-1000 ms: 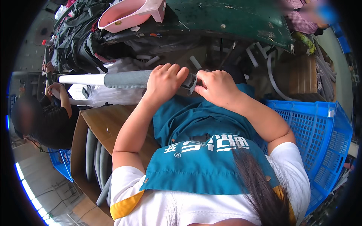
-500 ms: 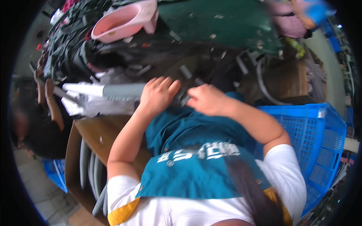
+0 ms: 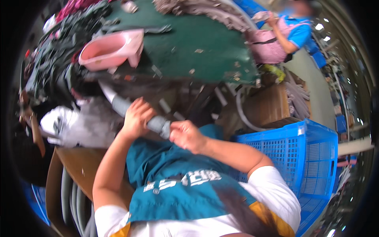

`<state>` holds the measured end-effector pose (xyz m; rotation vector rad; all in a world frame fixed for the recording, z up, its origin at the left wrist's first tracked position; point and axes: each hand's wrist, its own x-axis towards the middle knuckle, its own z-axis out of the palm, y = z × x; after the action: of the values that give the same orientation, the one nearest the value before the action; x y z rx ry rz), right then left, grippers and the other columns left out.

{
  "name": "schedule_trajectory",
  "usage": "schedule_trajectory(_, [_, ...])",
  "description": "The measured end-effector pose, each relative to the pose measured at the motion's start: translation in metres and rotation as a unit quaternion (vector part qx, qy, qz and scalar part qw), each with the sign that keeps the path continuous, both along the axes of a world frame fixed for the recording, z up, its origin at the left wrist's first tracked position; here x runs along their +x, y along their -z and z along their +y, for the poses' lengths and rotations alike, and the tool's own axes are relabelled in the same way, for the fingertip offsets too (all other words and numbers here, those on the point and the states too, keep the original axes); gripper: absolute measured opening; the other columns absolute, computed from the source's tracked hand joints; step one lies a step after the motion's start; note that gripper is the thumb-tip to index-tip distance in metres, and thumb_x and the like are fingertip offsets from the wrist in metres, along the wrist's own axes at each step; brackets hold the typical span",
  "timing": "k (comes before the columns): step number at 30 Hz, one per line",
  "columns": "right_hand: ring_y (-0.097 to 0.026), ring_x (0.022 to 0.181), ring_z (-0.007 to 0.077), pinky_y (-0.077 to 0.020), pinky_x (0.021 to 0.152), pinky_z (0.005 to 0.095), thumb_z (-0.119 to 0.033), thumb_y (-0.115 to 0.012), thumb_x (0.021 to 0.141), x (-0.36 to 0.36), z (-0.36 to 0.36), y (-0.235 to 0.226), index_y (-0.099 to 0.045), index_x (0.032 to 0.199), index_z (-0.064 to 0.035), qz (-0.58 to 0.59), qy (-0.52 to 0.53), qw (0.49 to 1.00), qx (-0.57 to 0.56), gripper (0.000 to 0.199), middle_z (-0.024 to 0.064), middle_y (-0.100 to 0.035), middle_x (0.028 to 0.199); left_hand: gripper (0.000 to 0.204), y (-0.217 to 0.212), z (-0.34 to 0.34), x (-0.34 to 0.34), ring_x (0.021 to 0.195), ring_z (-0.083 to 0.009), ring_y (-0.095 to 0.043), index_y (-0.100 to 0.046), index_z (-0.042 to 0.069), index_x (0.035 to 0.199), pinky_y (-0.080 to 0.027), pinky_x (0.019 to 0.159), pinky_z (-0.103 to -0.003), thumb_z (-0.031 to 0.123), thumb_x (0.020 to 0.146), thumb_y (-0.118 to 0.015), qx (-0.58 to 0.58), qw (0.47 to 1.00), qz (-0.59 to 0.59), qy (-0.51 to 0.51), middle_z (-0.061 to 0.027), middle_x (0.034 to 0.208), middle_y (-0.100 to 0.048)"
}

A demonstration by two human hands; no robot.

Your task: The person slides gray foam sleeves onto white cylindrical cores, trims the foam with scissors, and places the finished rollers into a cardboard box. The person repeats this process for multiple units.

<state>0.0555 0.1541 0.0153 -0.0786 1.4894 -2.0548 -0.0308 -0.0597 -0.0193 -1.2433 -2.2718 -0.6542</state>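
Observation:
A long grey tube-shaped piece (image 3: 158, 125) with a white tapering end slants across in front of my apron; I cannot make out its exact kind. My left hand (image 3: 137, 117) is wrapped round its middle, with the white end sticking out beyond toward the table. At the nearer grey end, which looks bunched, the fingers of my right hand (image 3: 188, 136) are closed on the edge. The fingertips there are partly hidden and blurred.
A green table (image 3: 177, 43) lies ahead with a pink basin (image 3: 106, 51) and dark fabric heaps (image 3: 51, 71). A blue crate (image 3: 276, 154) stands at my right, a cardboard box (image 3: 85, 160) with grey tubes at my left. People work at far right and left.
The tube-shaped piece has swung from nearly level to slanting, its white end now pointing away. My view has shifted right, and more of the table and the person at far right shows.

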Motion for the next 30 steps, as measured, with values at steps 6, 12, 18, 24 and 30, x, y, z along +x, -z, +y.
schedule_trajectory(6, [-0.037,0.041,-0.0008,-0.0254,0.038,0.0189,-0.011,-0.053,0.096,0.005,-0.008,-0.004,-0.053,0.07,-0.0062,0.034,0.002,0.999,-0.016,0.025,-0.0068,-0.044,0.052,0.029,-0.005,-0.025,0.0,0.088,-0.028,-0.06,-0.063,0.011,0.085,-0.042,0.098,-0.051,0.015,0.057,-0.071,-0.015,1.0,-0.004,-0.011,-0.0064,0.086,-0.059])
schedule_trajectory(12, [-0.037,0.04,0.0007,-0.028,0.038,0.0179,-0.016,-0.053,0.097,0.006,-0.004,-0.021,-0.05,0.068,-0.0077,0.058,-0.046,0.997,-0.007,0.031,-0.005,-0.042,0.051,0.038,-0.005,-0.066,0.003,0.086,-0.0248,-0.059,-0.066,0.015,0.087,-0.049,0.08,-0.034,0.01,0.049,-0.073,-0.033,0.995,0.026,-0.087,-0.0012,0.085,-0.06])
schedule_trajectory(18, [-0.038,0.043,0.0001,-0.0283,0.04,0.019,-0.018,-0.055,0.096,0.01,0.011,-0.034,-0.05,0.066,-0.0072,0.131,-0.075,0.987,0.047,0.032,-0.0057,-0.042,0.052,0.047,-0.01,-0.074,0.004,0.094,-0.0248,-0.061,-0.065,0.012,0.092,-0.044,0.096,-0.041,0.008,0.047,-0.075,-0.042,0.992,0.017,-0.114,-0.0034,0.091,-0.063])
schedule_trajectory(24, [-0.037,0.054,0.002,-0.0303,0.047,0.0224,-0.01,-0.059,0.087,-0.003,0.023,-0.032,-0.045,0.06,-0.0059,0.297,-0.032,0.949,0.104,0.03,-0.0046,-0.043,0.056,0.065,-0.024,-0.025,0.021,0.096,-0.0292,-0.062,-0.058,0.01,0.112,-0.043,0.101,-0.044,0.008,0.05,-0.076,0.033,0.995,-0.091,0.01,-0.0075,0.102,-0.064])
schedule_trajectory(30, [-0.05,0.066,0.0047,-0.0407,0.061,0.0211,-0.019,-0.071,0.084,-0.022,0.03,-0.044,-0.048,0.095,-0.0056,0.325,0.073,0.943,0.015,0.029,-0.0003,-0.055,0.075,0.043,-0.042,0.019,0.031,0.08,-0.0222,-0.066,-0.056,0.006,0.108,-0.052,0.074,-0.03,0.006,0.07,-0.076,0.24,0.93,-0.277,0.002,-0.0108,0.089,-0.066])
